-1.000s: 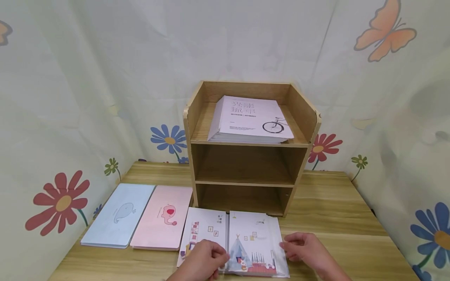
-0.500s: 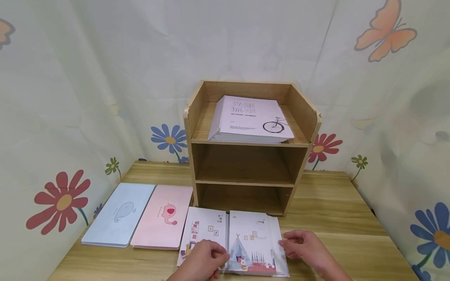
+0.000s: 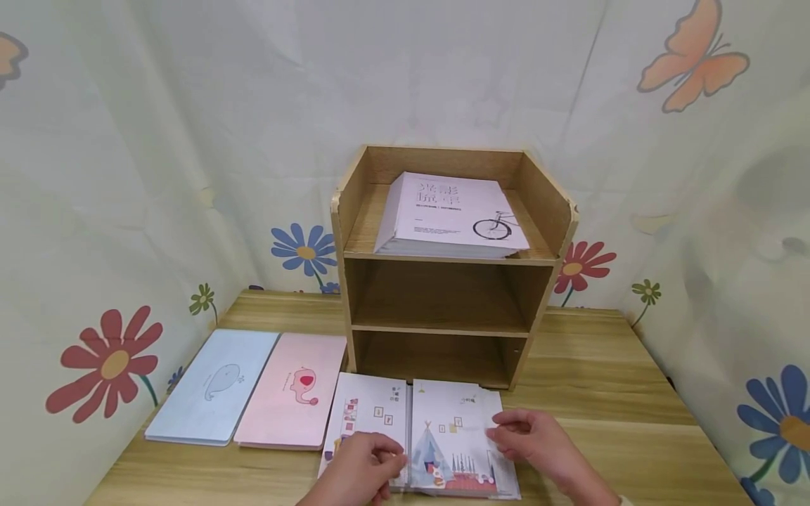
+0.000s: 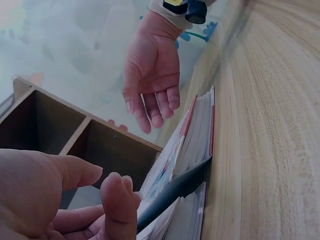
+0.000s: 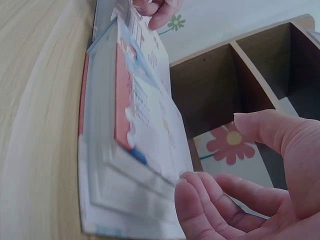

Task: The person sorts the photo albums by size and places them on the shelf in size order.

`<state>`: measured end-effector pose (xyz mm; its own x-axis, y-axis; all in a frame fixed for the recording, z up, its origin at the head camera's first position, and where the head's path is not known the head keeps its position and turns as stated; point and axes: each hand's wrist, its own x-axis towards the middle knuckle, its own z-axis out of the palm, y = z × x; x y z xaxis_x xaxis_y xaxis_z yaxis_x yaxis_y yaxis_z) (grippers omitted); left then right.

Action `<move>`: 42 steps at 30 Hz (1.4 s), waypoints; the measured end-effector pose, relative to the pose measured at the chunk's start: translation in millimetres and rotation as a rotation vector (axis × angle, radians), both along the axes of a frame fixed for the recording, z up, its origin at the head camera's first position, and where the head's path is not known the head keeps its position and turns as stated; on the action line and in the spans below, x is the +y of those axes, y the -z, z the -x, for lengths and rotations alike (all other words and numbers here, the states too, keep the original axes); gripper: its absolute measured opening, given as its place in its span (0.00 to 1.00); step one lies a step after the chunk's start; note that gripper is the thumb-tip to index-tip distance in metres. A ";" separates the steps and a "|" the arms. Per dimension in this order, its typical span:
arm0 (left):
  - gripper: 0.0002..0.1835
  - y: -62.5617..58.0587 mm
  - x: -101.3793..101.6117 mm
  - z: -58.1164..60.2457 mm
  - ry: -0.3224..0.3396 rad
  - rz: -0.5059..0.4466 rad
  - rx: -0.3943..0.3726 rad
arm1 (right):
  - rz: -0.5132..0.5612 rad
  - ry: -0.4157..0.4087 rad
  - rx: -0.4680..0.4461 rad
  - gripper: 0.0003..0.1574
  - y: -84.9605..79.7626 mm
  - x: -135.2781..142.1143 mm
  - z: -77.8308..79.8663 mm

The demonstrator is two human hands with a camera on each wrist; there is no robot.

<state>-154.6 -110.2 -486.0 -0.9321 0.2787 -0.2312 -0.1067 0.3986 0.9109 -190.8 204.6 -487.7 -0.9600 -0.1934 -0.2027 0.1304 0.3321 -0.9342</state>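
Two white illustrated notebooks lie side by side at the table's front: the right one [image 3: 457,436] shows a blue tent, the left one [image 3: 373,404] small picture frames. My left hand [image 3: 363,467] is over the lower part of the left notebook, fingertips near the seam between the two. Its fingers are loosely bent and hold nothing, as the left wrist view shows of the hand [image 4: 65,195]. My right hand [image 3: 534,443] overlaps the right edge of the tent notebook. In the right wrist view, thumb and fingers of this hand [image 5: 255,185] are spread apart beside the cover.
A wooden shelf unit [image 3: 443,329] stands right behind the notebooks, with a thick white stack with a bicycle print [image 3: 452,214] on top. Left of them lie a pink elephant notebook [image 3: 285,414] and a blue whale notebook [image 3: 209,407]. Printed curtain [image 3: 190,140] surrounds the table [image 3: 607,393].
My right hand has moved slightly left and up, from beside the tent notebook's right edge to over it. My left hand has shifted a little left. The notebooks stay in place.
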 end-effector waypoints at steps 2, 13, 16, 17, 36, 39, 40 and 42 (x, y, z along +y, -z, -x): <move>0.11 -0.3 -1.3 -0.7 0.000 -0.011 0.003 | 0.005 -0.007 0.009 0.32 -1.9 -4.3 0.6; 0.11 0.3 -9.5 -3.7 -0.007 -0.046 0.029 | 0.012 -0.037 0.019 0.31 -2.6 -18.3 5.8; 0.11 0.1 -11.6 -4.4 -0.021 -0.037 0.030 | 0.031 -0.043 0.018 0.32 -2.9 -21.4 6.2; 0.11 0.4 -12.7 -4.6 -0.028 -0.035 0.028 | 0.038 -0.048 0.020 0.32 -3.2 -22.9 6.4; 0.18 1.6 -41.0 -13.0 -0.132 -0.041 -0.091 | 0.114 -0.154 0.088 0.29 -8.1 -65.1 20.9; 0.19 3.5 -44.5 -14.2 -0.145 -0.062 -0.082 | 0.112 -0.165 0.090 0.29 -10.1 -72.9 23.5; 0.20 4.1 -45.7 -14.7 -0.147 -0.068 -0.078 | 0.111 -0.169 0.088 0.29 -11.2 -75.8 24.3; 0.21 5.3 -47.4 -15.5 -0.154 -0.080 -0.069 | 0.109 -0.177 0.090 0.29 -12.3 -81.1 26.2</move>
<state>-139.1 -157.6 -491.2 -0.9479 0.1542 -0.2788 -0.2242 0.2992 0.9275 -216.9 123.5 -475.4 -0.9222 -0.3768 -0.0866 -0.0065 0.2391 -0.9710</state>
